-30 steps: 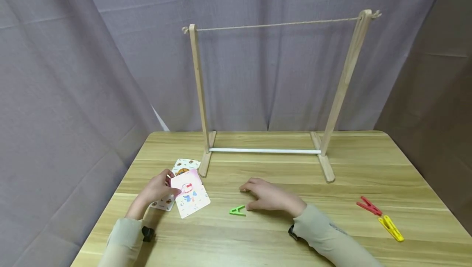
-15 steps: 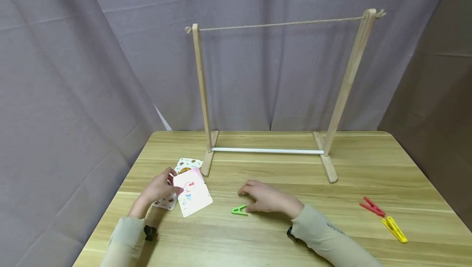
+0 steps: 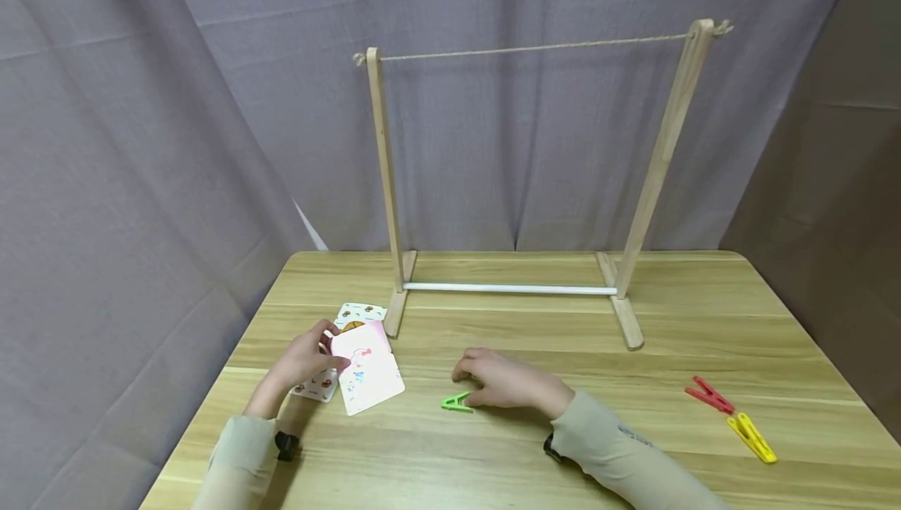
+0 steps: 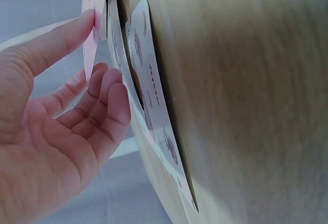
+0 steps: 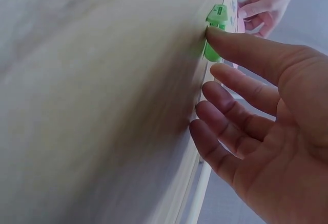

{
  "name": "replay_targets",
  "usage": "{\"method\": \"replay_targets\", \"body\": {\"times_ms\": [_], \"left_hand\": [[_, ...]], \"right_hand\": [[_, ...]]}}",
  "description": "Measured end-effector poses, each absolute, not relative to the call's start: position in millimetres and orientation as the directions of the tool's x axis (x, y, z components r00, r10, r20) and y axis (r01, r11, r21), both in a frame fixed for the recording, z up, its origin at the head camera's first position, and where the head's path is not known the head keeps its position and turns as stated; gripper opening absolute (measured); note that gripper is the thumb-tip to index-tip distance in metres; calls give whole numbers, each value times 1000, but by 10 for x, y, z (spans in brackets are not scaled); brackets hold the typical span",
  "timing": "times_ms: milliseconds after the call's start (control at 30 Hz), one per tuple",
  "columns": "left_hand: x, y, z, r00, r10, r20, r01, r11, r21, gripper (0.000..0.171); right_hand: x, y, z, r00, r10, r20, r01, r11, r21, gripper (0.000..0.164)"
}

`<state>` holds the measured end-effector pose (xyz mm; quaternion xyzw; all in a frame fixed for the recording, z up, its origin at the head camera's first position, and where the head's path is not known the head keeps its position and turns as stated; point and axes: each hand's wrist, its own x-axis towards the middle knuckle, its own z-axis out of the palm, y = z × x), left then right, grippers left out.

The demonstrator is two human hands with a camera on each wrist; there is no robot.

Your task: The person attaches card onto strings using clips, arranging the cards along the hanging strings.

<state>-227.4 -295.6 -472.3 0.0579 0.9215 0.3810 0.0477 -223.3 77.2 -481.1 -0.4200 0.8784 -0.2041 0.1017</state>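
Pinching a pink-and-white card [image 3: 373, 378] between thumb and fingers, the left hand [image 3: 303, 357] is holding it toward the left edge of the desk [image 3: 493, 463]. The card is bearing a faint printed figure in red and blue and is partly covering a white patterned card [image 3: 360, 313]; whether that one beneath is a single piece or several, the views are not making clear. Well apart from the left hand, the right hand [image 3: 510, 381] is reaching low over the desk between its left and right edges, fingers loosely bent and separated. Its thumb tip is meeting or almost meeting a green clothespin [image 3: 450, 402] lying there; which of the two cannot be told. Near the right edge, a red clothespin [image 3: 711, 396] and a yellow clothespin [image 3: 752, 438] are lying nearly end to end, the yellow one nearer the person. Toward the far edge, a wooden frame [image 3: 658, 158] is standing upright, a white rod [image 3: 510, 289] joining it low down and a cord [image 3: 535, 49] stretching between its post tops. Behind that edge, a grey curtain [image 3: 450, 150] is hanging.
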Motion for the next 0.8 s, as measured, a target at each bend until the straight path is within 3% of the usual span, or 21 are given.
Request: {"method": "replay_targets", "body": {"times_ms": [800], "left_hand": [[-2284, -2930, -4746, -990, 132, -39, 68, 715, 696, 50]], "right_hand": [[-2213, 775, -4799, -600, -799, 40, -718, 516, -468, 24]]}}
